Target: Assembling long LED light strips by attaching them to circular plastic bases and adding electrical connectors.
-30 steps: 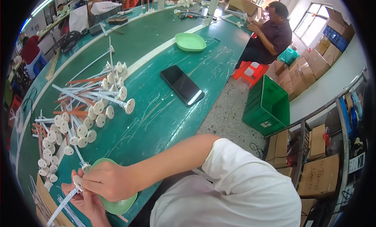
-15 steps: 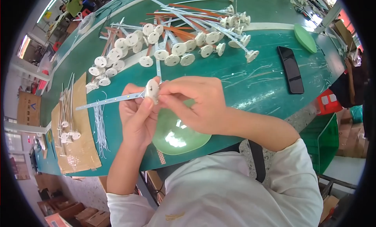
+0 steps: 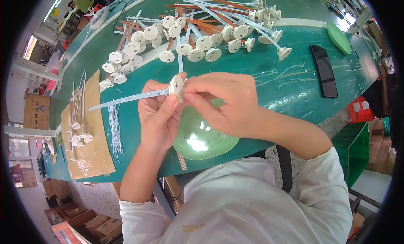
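Observation:
My left hand (image 3: 156, 124) is closed round a white round plastic disc (image 3: 177, 88), gripping it edge-on between thumb and fingers. From the disc a pale LED strip (image 3: 134, 98) dotted with small yellow chips sticks out to the left. A second strip (image 3: 181, 64) runs away from me above the disc; its near end is hidden by the fingers. My right hand (image 3: 231, 102) pinches thumb and forefinger together at the disc's right face. What lies in that pinch is too small to make out. Under both hands rests a shiny green shallow dish (image 3: 206, 141).
Many white discs with strips (image 3: 203, 43) lie heaped at the far side. Left are cardboard (image 3: 94, 147) with several stemmed pieces and a bundle of thin white wires (image 3: 114, 130). A black phone (image 3: 324, 71) and another green dish (image 3: 338, 38) lie right.
The whole scene has shifted slightly right and up in the picture. Both hands keep nearly the same pose on the disc.

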The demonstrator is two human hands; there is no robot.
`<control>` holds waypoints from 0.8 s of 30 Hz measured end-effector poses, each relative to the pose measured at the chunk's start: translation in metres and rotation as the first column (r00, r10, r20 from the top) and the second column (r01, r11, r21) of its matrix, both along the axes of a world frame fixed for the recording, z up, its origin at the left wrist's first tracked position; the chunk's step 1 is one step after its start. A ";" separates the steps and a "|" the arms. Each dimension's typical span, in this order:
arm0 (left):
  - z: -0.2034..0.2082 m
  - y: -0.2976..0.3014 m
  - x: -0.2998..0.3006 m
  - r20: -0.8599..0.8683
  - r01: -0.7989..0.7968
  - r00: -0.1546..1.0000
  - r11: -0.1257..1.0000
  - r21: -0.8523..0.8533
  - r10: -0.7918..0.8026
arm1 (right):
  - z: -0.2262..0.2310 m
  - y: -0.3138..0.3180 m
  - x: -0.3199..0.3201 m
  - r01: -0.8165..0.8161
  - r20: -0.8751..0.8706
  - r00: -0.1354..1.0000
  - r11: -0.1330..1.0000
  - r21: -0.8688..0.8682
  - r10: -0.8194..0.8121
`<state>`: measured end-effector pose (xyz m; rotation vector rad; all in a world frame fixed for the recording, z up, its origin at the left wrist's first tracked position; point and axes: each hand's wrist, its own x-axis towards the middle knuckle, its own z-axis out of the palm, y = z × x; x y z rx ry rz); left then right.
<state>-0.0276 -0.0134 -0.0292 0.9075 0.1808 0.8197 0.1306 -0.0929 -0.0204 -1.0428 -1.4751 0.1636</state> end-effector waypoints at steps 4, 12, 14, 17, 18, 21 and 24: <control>-0.001 0.000 0.000 -0.003 -0.011 1.000 1.000 0.019 0.011 | 0.002 -0.002 0.001 -0.038 -0.023 0.999 0.998 -0.058 0.037; -0.003 0.001 0.001 0.033 0.015 0.999 1.000 0.022 -0.016 | 0.000 -0.003 0.000 -0.003 -0.047 0.999 0.999 0.037 0.005; -0.002 0.001 0.000 0.037 -0.001 0.999 1.000 0.010 0.000 | 0.003 -0.004 0.001 0.007 -0.042 0.999 0.999 0.051 -0.005; -0.002 0.001 -0.002 0.038 0.025 0.999 0.999 -0.027 -0.023 | 0.003 -0.004 0.001 0.039 -0.012 0.999 0.997 0.074 -0.038; -0.002 -0.001 -0.002 0.050 0.025 0.998 1.000 -0.011 -0.024 | 0.002 -0.003 0.001 0.056 0.016 0.998 0.995 0.084 -0.058; -0.001 -0.004 0.000 0.051 0.016 0.999 1.000 0.009 -0.016 | 0.002 -0.004 0.000 0.057 0.020 0.998 0.991 0.119 -0.060; -0.002 -0.004 -0.001 0.050 0.018 0.999 1.000 0.016 -0.019 | 0.001 -0.002 0.000 0.074 0.023 0.997 0.986 0.152 -0.078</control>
